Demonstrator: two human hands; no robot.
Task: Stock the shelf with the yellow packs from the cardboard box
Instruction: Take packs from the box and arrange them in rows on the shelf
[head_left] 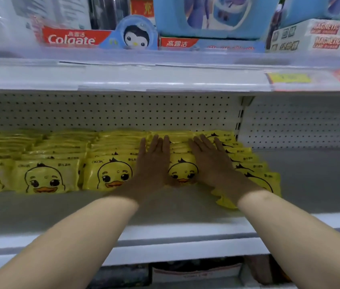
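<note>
1. Arm pose. Both my bare forearms reach forward from the near edge, over the lip of the shelf (311, 180). My left hand (154, 161) and right hand (212, 161) lie side by side, palms down, fingertips pointing to the far pegboard panel (102, 111).

2. Task items. The yellow packs (46, 177) stand in rows running from near to far across the left and middle of the shelf. The rightmost row leans and fans out to the right. One pack's serrated edge (225, 202) shows just beside my right wrist.

3. Writing. Each pack front carries a cartoon duck face. A short brand word sits at its upper left and small characters at its upper right, both too blurred to read with certainty. On the shelf above:
- a red box (71, 37) reads "Colgate"
- a blue card with a penguin figure (135, 35) stands just to its right
- white boxes (321, 36) at far right read "MAGNETIC"
- a yellow price label (289, 77) sits on the upper shelf edge; its text is illegible.

4. Grip. Neither hand holds anything. All fingers are straight and slightly spread. Both palms rest flat on the tops of the packs, one on each side of the front pack (182, 173), whose duck face shows between my hands.
</note>
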